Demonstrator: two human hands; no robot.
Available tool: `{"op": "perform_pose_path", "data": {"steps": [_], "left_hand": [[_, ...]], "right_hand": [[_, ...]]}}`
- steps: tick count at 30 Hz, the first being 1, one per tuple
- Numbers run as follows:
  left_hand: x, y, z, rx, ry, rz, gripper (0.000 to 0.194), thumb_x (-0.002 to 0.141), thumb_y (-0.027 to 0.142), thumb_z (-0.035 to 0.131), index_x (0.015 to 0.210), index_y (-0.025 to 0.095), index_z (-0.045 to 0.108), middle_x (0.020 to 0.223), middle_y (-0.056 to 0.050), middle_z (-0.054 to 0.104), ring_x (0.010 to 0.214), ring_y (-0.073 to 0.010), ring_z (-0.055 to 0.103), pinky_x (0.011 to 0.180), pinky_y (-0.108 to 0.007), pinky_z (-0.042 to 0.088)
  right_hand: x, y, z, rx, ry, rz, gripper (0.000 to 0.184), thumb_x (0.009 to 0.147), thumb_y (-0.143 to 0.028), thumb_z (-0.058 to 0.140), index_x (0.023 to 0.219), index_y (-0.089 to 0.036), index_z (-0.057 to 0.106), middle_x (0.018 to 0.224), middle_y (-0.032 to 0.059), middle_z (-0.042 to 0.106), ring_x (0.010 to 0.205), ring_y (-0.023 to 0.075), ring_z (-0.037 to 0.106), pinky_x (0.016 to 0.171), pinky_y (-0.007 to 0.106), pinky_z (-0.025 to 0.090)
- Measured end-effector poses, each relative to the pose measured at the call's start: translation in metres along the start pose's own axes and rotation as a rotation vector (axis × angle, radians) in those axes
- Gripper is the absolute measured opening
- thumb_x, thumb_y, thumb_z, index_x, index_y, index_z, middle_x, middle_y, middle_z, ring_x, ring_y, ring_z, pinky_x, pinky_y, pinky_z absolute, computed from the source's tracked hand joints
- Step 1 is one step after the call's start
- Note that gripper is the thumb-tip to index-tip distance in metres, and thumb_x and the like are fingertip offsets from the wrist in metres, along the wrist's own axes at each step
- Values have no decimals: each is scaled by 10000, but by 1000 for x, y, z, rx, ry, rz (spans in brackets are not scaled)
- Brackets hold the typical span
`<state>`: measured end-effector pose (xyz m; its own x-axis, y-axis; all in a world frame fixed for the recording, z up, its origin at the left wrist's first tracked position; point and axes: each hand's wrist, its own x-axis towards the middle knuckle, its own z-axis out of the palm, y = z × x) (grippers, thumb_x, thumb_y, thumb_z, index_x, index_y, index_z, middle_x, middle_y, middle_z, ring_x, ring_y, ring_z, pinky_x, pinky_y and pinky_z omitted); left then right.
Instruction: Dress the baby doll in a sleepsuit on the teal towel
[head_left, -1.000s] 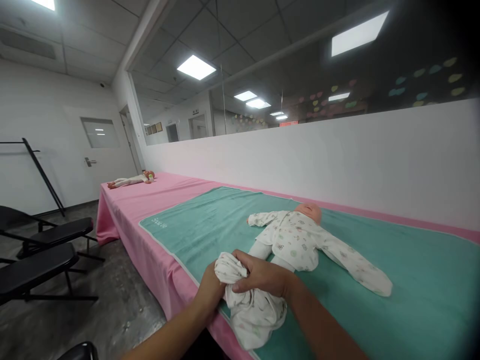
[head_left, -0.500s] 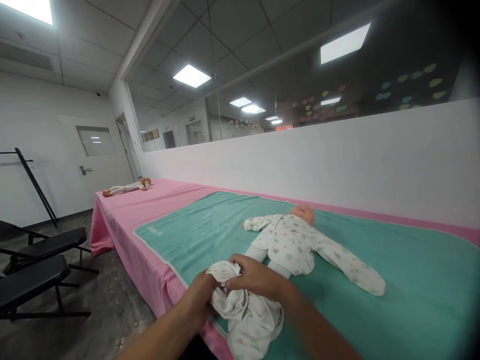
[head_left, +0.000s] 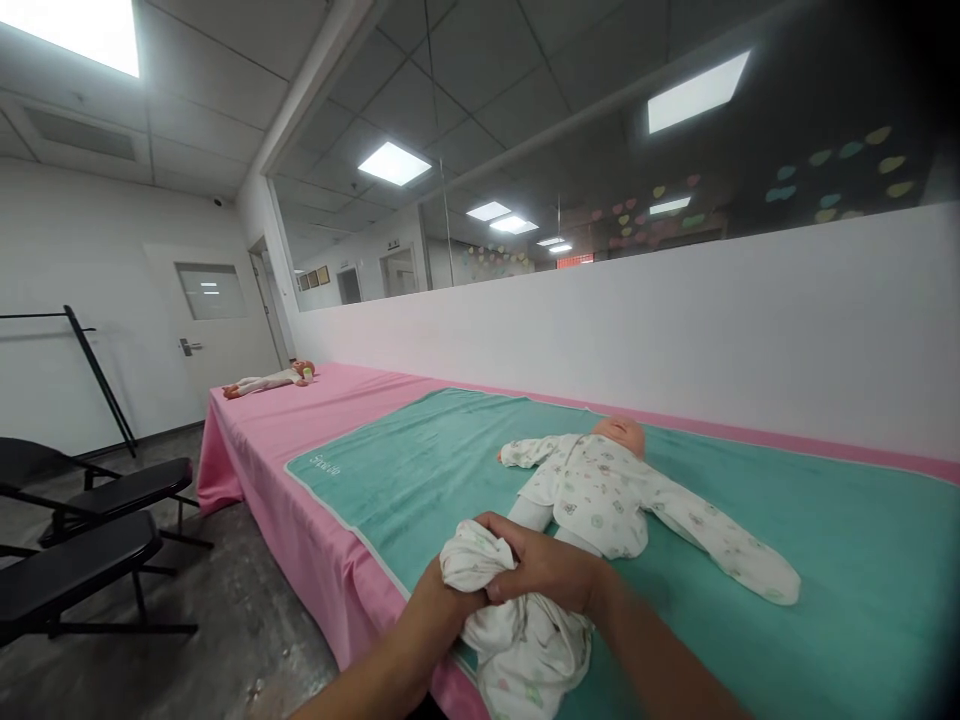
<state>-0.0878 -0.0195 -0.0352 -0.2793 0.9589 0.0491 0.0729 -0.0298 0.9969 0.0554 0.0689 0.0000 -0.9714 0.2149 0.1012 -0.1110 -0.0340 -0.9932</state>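
Observation:
A baby doll (head_left: pixel 619 433) lies on its back on a green mat (head_left: pixel 405 470), dressed in a white printed shirt (head_left: pixel 600 490). One shirt sleeve is stretched out to the right. In front of its legs, my right hand (head_left: pixel 544 568) grips a bunched white baby garment (head_left: pixel 536 650) with a matching print, thumb and fingers closed on the cloth. My left hand (head_left: pixel 455 597) is against the gathered part of that garment, and the folds and my right hand hide its fingers. The garment's looser part hangs below my hands onto the mat's near edge.
A pink cloth covers the long table (head_left: pixel 262 480). At its far end lies a second doll (head_left: pixel 274 380). Black folding chairs (head_left: pixel 82 560) stand on the floor to the left. A white wall (head_left: pixel 675 330) with a window above runs along the back.
My view has shifted slightly, so the scene sits further right and lower. The gathered cloth is bunched more roundly over my left hand, while my right hand keeps its grip.

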Motion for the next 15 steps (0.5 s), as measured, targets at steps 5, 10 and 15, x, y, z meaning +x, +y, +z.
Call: {"op": "perform_pose_path", "data": {"steps": [5,10,15], "left_hand": [[10,-10,9,51,190,42,233,652,323,633,802,144,617,782,-76,644,847,-249,564,748,-322,464],[10,-13,21,-133,419,13,196,647,316,618,738,149,569,644,-30,584,645,-176,542,593,-270,454],[4,-4,24,-194,503,-63,138,599,240,621,663,155,533,562,7,529,502,-119,468,483,-229,394]], "right_hand": [[2,3,-2,37,-16,-7,614,586,-159,740,1141,-230,485,894,-12,577,908,158,520,775,264,384],[3,8,-5,47,-20,22,650,586,-170,750,1167,-234,465,923,-2,572,924,165,528,781,272,389],[4,8,-6,-10,-36,33,617,612,-181,735,1165,-214,463,857,12,618,887,197,573,817,354,414]]}}
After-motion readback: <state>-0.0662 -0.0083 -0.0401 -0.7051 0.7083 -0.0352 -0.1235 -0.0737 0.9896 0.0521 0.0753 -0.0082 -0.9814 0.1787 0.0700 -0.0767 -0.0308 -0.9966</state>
